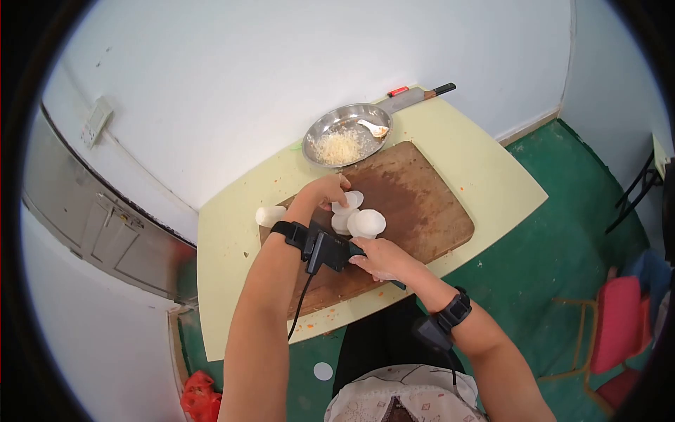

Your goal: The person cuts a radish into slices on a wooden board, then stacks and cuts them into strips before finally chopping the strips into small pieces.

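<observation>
Thin round white slices, which look like daikon radish (368,223), lie overlapping on a brown wooden cutting board (422,190). At the far side of these slices, my left hand (329,191) has its fingers closed on the edge of one slice (349,201). My right hand (383,259) is wrapped round a tool with a dark green handle (399,285), close to the near side of the slices. Most of that tool is hidden by the hand and the left wrist device, so its kind cannot be made out. A thick white radish piece (270,216) rests at the board's left edge.
Behind the board, a metal bowl (309,144) holds pale shreds (339,148) and a white spoon (373,128). A cleaver (404,100) and a red object (398,91) lie at the table's back edge. The pale yellow table (492,169) stands against the wall; a red chair (617,323) is at right.
</observation>
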Available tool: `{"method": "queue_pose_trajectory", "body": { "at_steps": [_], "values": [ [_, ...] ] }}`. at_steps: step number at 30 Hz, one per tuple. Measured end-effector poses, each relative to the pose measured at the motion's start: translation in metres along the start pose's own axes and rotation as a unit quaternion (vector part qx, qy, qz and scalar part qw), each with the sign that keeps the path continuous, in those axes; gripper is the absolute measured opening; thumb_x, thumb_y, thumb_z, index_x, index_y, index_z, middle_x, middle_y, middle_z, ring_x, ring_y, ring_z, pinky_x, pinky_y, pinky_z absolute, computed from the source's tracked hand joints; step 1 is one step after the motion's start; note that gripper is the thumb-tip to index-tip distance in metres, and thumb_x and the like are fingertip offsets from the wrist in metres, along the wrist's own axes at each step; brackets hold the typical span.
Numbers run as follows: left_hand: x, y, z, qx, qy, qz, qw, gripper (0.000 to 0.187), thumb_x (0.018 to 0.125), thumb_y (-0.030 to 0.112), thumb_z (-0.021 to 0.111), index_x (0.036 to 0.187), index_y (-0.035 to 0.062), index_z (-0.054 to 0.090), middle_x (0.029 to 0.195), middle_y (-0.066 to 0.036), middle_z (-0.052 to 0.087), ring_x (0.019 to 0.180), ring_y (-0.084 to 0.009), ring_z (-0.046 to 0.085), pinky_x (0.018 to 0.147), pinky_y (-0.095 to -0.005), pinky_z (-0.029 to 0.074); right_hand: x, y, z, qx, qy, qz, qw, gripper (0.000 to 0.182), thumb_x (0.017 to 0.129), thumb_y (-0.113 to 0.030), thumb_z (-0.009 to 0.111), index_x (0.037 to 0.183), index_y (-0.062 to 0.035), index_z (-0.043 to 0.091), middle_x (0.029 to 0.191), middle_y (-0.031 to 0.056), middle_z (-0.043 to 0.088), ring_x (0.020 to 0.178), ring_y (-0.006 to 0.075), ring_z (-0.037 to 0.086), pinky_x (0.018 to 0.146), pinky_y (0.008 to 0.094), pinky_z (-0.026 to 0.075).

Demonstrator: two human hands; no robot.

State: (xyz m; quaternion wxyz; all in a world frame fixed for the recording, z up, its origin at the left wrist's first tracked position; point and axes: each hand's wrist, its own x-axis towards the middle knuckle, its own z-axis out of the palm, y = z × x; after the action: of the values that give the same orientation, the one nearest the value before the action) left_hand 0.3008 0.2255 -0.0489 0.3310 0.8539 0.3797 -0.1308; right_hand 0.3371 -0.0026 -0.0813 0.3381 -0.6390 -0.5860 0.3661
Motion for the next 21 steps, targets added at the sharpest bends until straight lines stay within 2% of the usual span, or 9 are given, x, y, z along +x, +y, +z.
{"method": "queue_pose_trajectory", "body": {
  "at_steps": [2, 5, 8, 14, 17, 20, 21],
  "values": [
    [-0.003, 0.007, 0.0, -0.009, -0.001, 0.002, 1.0, 0.048, 0.067, 0.004, 0.071, 0.114, 0.0054, 0.056, 0.094, -0.008, 0.062, 0.077, -0.0198, 0.059, 0.058, -0.0348, 0.05, 0.0, 0.001, 0.001, -0.008, 0.013, -0.009, 1.0, 0.045, 0.089, -0.021, 0.055, 0.127, 0.0017, 0.043, 0.063, 0.0156, 0.06, 0.049, 0.0228, 0.06, 0.05, 0.0353, 0.049],
    [0.003, 0.012, 0.0, 0.044, -0.018, -0.014, 0.999, 0.046, 0.066, 0.005, 0.072, 0.11, 0.0055, 0.058, 0.092, -0.008, 0.062, 0.076, -0.0197, 0.059, 0.056, -0.0333, 0.049, -0.002, -0.001, 0.002, -0.043, 0.035, -0.018, 0.998, 0.037, 0.086, -0.024, 0.056, 0.113, 0.001, 0.052, 0.073, 0.0176, 0.063, 0.068, 0.0311, 0.064, 0.068, 0.043, 0.049],
    [0.006, 0.01, 0.002, 0.025, -0.011, -0.013, 1.0, 0.045, 0.065, 0.005, 0.073, 0.107, 0.0061, 0.059, 0.09, -0.008, 0.062, 0.072, -0.0187, 0.059, 0.053, -0.0308, 0.047, -0.005, -0.009, -0.003, -0.027, 0.006, 0.017, 0.999, 0.034, 0.086, -0.024, 0.056, 0.11, 0.0005, 0.053, 0.073, 0.0178, 0.063, 0.07, 0.0319, 0.064, 0.068, 0.0435, 0.049],
    [0.006, 0.008, 0.008, 0.036, 0.034, 0.002, 0.999, 0.042, 0.066, 0.006, 0.074, 0.105, 0.0031, 0.059, 0.084, -0.007, 0.061, 0.068, -0.0166, 0.055, 0.048, -0.028, 0.042, -0.004, -0.004, 0.001, -0.042, 0.035, -0.005, 0.998, 0.031, 0.086, -0.023, 0.056, 0.107, 0.0004, 0.053, 0.069, 0.0171, 0.062, 0.063, 0.0298, 0.064, 0.065, 0.042, 0.049],
    [0.006, 0.007, 0.007, 0.005, -0.034, -0.001, 0.999, 0.041, 0.068, 0.009, 0.073, 0.105, -0.0005, 0.059, 0.082, -0.007, 0.061, 0.068, -0.0164, 0.055, 0.05, -0.0274, 0.042, -0.006, -0.009, -0.002, -0.033, 0.018, 0.008, 0.999, 0.031, 0.086, -0.023, 0.056, 0.107, 0.0003, 0.053, 0.068, 0.0165, 0.062, 0.06, 0.0287, 0.063, 0.063, 0.0412, 0.049],
    [-0.001, 0.014, 0.01, 0.048, 0.024, 0.076, 0.996, 0.039, 0.073, 0.009, 0.07, 0.108, -0.0034, 0.056, 0.085, -0.009, 0.061, 0.071, -0.0179, 0.057, 0.053, -0.03, 0.045, -0.003, -0.004, 0.002, -0.025, 0.033, 0.008, 0.999, 0.031, 0.086, -0.023, 0.055, 0.107, -0.0002, 0.053, 0.066, 0.0162, 0.062, 0.059, 0.0281, 0.063, 0.062, 0.0405, 0.05],
    [-0.006, 0.017, 0.011, 0.016, 0.057, 0.072, 0.996, 0.041, 0.073, 0.009, 0.069, 0.11, -0.0036, 0.055, 0.089, -0.012, 0.061, 0.074, -0.0205, 0.058, 0.055, -0.0326, 0.047, -0.004, -0.004, 0.004, -0.023, 0.038, 0.003, 0.999, 0.03, 0.086, -0.023, 0.055, 0.107, -0.0005, 0.053, 0.066, 0.0159, 0.062, 0.058, 0.0278, 0.063, 0.061, 0.0402, 0.05]
  ]
}}
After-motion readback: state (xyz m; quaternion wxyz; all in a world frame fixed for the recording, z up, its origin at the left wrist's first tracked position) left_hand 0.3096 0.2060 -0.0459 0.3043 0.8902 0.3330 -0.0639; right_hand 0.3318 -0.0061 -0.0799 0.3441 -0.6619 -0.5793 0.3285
